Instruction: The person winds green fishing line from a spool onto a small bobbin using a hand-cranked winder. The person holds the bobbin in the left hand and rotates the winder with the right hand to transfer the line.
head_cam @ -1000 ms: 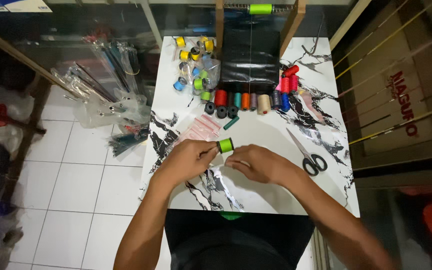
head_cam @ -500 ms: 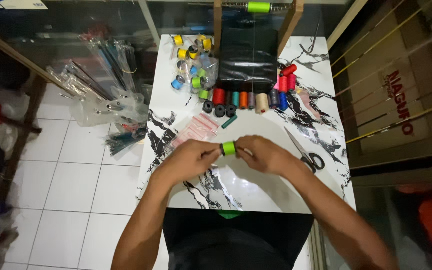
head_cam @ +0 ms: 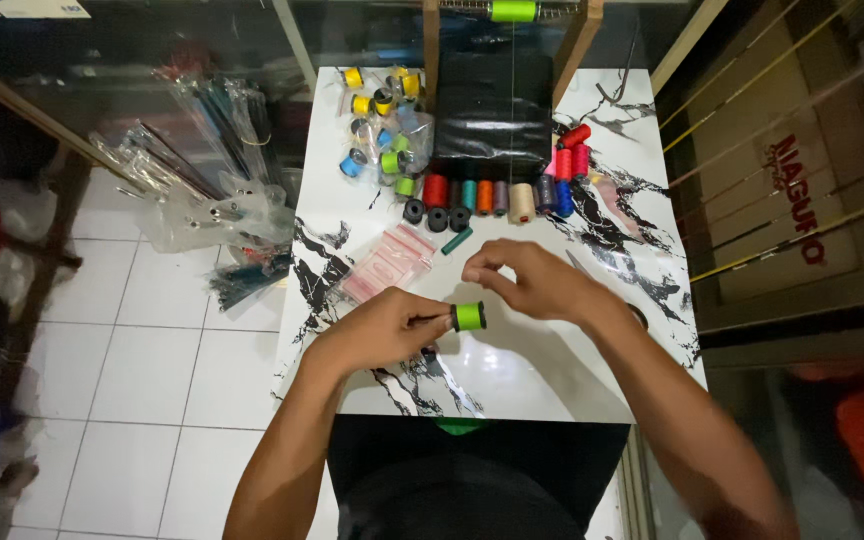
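Note:
My left hand grips a small bright green thread spool by one end, holding it just above the marbled white table. My right hand hovers a little up and to the right of the spool, thumb and fingers pinched close together; whether a thread runs between them is too fine to tell. A small pink plastic packet lies just above my left hand. Scissors are mostly hidden under my right wrist.
A row of coloured thread spools and black bobbins stands mid-table before a black sheet. Bagged small spools sit far left. A green spool hangs on a wooden frame. Plastic bags of rods lie left, on the tiled floor.
My right hand has come off the green spool and lifted up and to the right. My left hand keeps the spool and has shifted slightly right.

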